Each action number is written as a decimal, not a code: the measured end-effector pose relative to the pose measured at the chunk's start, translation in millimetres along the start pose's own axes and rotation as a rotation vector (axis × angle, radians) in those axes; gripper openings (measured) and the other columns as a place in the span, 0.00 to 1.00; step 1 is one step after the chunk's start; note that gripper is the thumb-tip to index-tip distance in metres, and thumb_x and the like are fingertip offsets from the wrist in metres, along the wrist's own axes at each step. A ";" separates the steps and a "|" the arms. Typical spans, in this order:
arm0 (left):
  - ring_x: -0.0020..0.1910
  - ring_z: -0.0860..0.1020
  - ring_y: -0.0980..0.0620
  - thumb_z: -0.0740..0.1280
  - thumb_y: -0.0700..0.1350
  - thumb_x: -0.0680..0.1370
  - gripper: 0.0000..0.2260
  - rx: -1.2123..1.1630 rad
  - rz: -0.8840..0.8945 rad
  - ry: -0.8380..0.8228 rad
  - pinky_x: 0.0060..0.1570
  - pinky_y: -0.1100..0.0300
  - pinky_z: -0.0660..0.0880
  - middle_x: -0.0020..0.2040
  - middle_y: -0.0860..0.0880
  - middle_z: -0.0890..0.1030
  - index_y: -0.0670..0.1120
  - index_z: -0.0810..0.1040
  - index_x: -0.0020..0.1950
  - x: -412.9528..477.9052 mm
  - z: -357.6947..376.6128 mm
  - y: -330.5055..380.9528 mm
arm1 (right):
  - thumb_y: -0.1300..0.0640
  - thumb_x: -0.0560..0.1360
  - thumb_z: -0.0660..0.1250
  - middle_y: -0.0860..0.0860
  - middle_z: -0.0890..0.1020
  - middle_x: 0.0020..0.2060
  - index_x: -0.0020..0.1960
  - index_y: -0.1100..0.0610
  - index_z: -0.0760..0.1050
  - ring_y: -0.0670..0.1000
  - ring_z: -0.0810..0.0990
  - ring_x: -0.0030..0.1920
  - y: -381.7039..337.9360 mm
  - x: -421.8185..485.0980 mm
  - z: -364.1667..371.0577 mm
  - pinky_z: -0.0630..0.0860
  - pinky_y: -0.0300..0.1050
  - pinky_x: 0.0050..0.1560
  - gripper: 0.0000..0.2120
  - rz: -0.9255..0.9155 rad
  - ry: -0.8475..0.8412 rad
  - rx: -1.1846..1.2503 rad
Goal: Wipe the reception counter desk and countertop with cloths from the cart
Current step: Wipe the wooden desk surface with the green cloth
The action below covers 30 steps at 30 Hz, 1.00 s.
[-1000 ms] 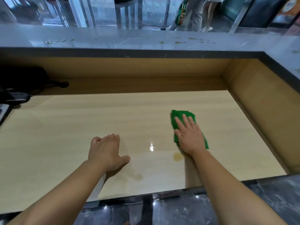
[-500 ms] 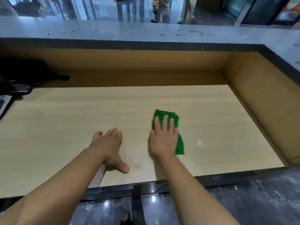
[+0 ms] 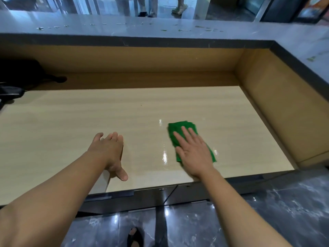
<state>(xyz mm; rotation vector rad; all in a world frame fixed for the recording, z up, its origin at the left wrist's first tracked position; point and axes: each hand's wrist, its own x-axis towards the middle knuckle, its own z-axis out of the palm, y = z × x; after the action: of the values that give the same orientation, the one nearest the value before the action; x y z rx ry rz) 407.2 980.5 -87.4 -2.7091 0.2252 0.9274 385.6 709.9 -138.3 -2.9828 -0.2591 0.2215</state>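
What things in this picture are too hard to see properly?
Head view:
green cloth: middle hidden under the right hand.
black things: dark, cut off by the left edge.
people: only legs, cut by the top edge.
specks on the countertop: too small to name.

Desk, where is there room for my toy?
The desk is bare along the back, between the black things at far left and the right wall. Also bare left of the left hand. The front middle is taken: both hands, with the right hand pressing the cloth, and a wet patch between.
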 end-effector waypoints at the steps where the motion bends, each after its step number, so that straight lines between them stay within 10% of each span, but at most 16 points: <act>1: 0.78 0.48 0.50 0.71 0.75 0.54 0.66 -0.001 0.000 -0.002 0.74 0.45 0.39 0.79 0.46 0.49 0.43 0.44 0.78 -0.3 0.6 -0.1 | 0.44 0.83 0.45 0.46 0.42 0.78 0.79 0.42 0.44 0.49 0.39 0.78 19.6 -6.0 -2.2 0.42 0.48 0.77 0.25 0.054 0.003 -0.008; 11: 0.73 0.61 0.51 0.71 0.76 0.50 0.63 -0.057 0.034 0.066 0.74 0.45 0.42 0.71 0.49 0.62 0.44 0.53 0.74 5.5 5.8 -2.3 | 0.46 0.83 0.44 0.53 0.43 0.79 0.79 0.47 0.41 0.57 0.42 0.78 -1.9 -8.1 4.4 0.46 0.55 0.77 0.27 0.542 0.089 0.009; 18: 0.75 0.59 0.51 0.70 0.77 0.49 0.65 -0.048 0.024 0.069 0.74 0.45 0.41 0.74 0.48 0.60 0.44 0.52 0.75 7.3 6.7 -2.3 | 0.48 0.82 0.49 0.55 0.43 0.79 0.79 0.49 0.45 0.60 0.40 0.78 -136.0 -7.0 30.7 0.40 0.59 0.75 0.28 0.090 0.032 0.081; 23: 0.76 0.57 0.51 0.71 0.76 0.50 0.66 -0.015 0.015 0.044 0.73 0.45 0.39 0.74 0.48 0.59 0.43 0.50 0.76 5.2 2.4 0.6 | 0.46 0.81 0.45 0.50 0.46 0.79 0.79 0.46 0.48 0.54 0.41 0.78 -92.3 -8.0 24.1 0.41 0.53 0.76 0.27 -0.245 -0.025 0.015; 30: 0.72 0.63 0.51 0.71 0.76 0.49 0.64 -0.030 0.010 0.053 0.74 0.45 0.41 0.69 0.50 0.63 0.44 0.53 0.75 2.6 1.4 1.7 | 0.38 0.73 0.35 0.45 0.45 0.78 0.78 0.42 0.46 0.49 0.43 0.78 27.8 -26.5 7.8 0.45 0.48 0.78 0.33 0.001 0.023 -0.036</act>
<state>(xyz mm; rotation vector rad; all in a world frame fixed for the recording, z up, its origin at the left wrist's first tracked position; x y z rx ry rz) 408.1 979.1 -90.4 -2.7652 0.2367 0.8689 363.0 679.0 -146.6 -3.0197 -0.2613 0.1844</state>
